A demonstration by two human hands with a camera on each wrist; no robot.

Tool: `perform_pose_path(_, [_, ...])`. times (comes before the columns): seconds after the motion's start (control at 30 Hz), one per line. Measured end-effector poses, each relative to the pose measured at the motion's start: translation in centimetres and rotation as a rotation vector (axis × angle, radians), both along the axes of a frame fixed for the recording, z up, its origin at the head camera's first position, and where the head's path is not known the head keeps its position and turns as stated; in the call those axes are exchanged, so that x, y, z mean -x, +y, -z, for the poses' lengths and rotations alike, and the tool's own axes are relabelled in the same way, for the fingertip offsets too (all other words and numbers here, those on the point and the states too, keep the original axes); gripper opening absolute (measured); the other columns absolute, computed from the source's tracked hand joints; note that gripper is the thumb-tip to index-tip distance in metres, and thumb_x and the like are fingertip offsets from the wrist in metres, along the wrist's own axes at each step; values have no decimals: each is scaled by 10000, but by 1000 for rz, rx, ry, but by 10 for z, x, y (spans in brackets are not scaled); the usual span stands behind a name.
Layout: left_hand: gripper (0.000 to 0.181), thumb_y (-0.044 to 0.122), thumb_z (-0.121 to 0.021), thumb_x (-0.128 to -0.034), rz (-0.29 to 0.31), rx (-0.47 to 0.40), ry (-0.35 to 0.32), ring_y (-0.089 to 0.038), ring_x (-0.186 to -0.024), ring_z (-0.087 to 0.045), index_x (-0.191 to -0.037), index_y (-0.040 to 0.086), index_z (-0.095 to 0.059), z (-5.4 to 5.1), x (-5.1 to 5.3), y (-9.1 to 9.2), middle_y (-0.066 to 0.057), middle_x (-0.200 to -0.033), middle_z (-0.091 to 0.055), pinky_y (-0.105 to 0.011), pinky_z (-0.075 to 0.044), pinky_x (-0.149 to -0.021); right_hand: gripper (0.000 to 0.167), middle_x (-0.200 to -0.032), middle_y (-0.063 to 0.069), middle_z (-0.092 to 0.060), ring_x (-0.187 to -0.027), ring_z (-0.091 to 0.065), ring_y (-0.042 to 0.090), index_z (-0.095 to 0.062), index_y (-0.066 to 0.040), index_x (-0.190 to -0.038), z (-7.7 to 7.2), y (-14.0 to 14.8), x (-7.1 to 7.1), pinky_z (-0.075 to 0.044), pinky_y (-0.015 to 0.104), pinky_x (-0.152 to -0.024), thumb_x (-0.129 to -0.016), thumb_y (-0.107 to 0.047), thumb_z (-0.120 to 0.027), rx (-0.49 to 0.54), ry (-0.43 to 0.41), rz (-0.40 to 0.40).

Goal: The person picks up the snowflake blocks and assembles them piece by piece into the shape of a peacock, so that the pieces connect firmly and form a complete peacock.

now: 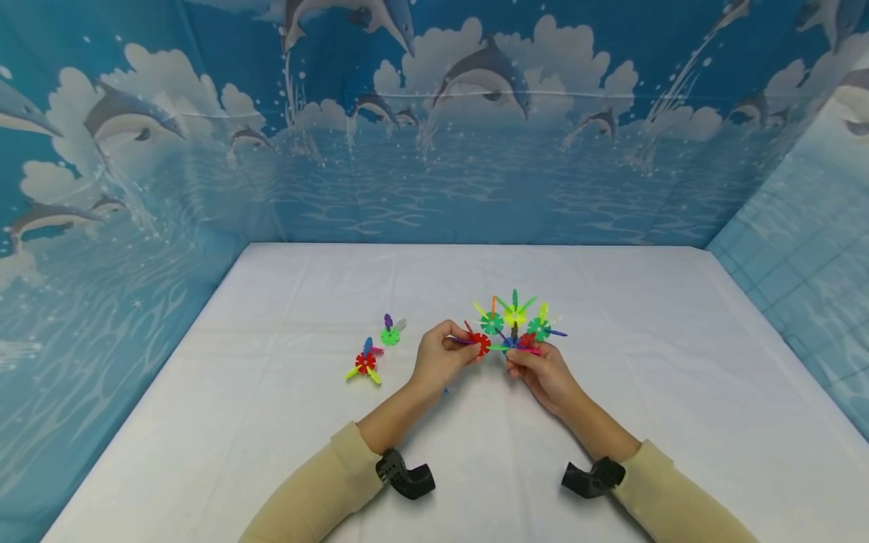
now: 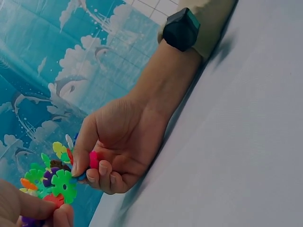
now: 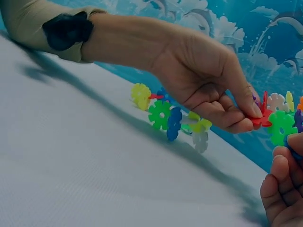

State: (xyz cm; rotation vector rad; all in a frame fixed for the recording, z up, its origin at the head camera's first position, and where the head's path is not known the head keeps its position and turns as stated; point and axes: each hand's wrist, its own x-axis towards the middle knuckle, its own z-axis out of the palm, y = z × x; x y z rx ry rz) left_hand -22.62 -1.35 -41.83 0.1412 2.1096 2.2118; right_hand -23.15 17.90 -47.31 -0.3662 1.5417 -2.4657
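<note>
My left hand (image 1: 437, 354) pinches a red notched disc (image 1: 481, 345) between thumb and fingertips. My right hand (image 1: 548, 377) grips a blue notched disc (image 1: 511, 345) at the lower side of a many-coloured cluster of interlocking discs. The two discs are held close together, with a green disc (image 2: 64, 186) between them. A yellow disc (image 1: 514, 314) with green ones stuck in its edge tops the cluster, and a green disc (image 1: 539, 329) sits on its right. In the right wrist view, the red disc's slots meet the green disc's edge; whether they interlock I cannot tell.
Left of the hands lie two small disc clusters, one round a red disc (image 1: 365, 363), the other round a green disc (image 1: 390, 336). A small blue piece (image 1: 446, 391) shows beside the left forearm. Dolphin-printed cloth (image 1: 475, 181) borders the white table (image 1: 204, 452).
</note>
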Motion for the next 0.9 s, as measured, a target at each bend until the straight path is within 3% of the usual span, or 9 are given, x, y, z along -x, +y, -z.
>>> perform_pose_path(0.13, [128, -142, -663, -834, -2, 11, -5, -202, -713, -669, -903, -135, -556, 15, 9, 0, -211, -882, -670, -401, -576, -739, 364, -701, 11, -685, -611, -610, 91, -700, -84, -763, 0, -1, 0, -527, 188, -630, -957, 96, -449, -13, -7, 6])
perform_pose_path(0.23, [132, -133, -681, -826, -10, 10, 4, -189, -709, -665, -890, -113, -568, 20, 10, 0, -201, -878, -673, -397, -578, -730, 357, -701, 12, -685, -612, -610, 92, -693, -83, -770, 0, -2, 0, -526, 188, -623, -952, 102, -448, -17, -6, 4])
perform_pose_path(0.47, [129, -150, -677, -809, -18, -11, 35, -167, -676, -658, -858, -102, -568, 23, 9, 3, -197, -843, -672, -340, -585, -688, 374, -700, 12, -687, -612, -615, 91, -700, -80, -756, 1, 0, 2, -528, 194, -617, -941, 119, -443, -26, 23, -9])
perform_pose_path(0.7, [130, -152, -675, -806, -40, -4, 37, -167, -684, -660, -853, -93, -569, 27, 9, 5, -210, -847, -669, -358, -586, -698, 363, -703, 10, -685, -604, -615, 90, -700, -81, -763, 1, 0, 1, -530, 196, -616, -945, 113, -453, -40, 29, -3])
perform_pose_path(0.9, [142, -152, -672, -821, -30, -71, 49, -169, -726, -657, -865, -96, -549, 27, 7, 5, -208, -865, -666, -352, -584, -718, 346, -719, 9, -686, -632, -625, 101, -708, -86, -788, 2, 1, 0, -538, 208, -666, -969, 80, -465, -32, 27, -5])
